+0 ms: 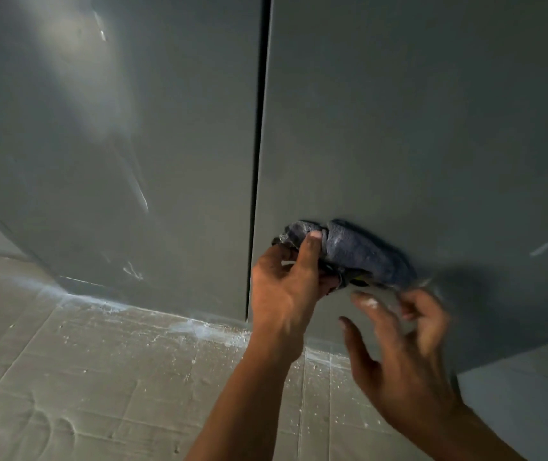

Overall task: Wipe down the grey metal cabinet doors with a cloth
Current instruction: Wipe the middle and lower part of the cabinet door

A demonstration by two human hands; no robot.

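Note:
Two grey metal cabinet doors fill the view, the left door (126, 134) and the right door (432, 111), split by a dark vertical gap. A bunched dark blue-grey cloth (362, 251) lies against the lower part of the right door, close to the gap. My left hand (285, 284) grips the cloth's left end, with the thumb pressed over a fold. My right hand (405, 347) hovers just below and right of the cloth, blurred, with fingers spread and nothing in it. White smears and scratches mark the left door.
Below the doors the floor (99, 377) is covered with a creased grey-beige sheet, dusted with white specks along the cabinet base. A paler surface (525, 394) shows at the lower right, past the cabinet's corner.

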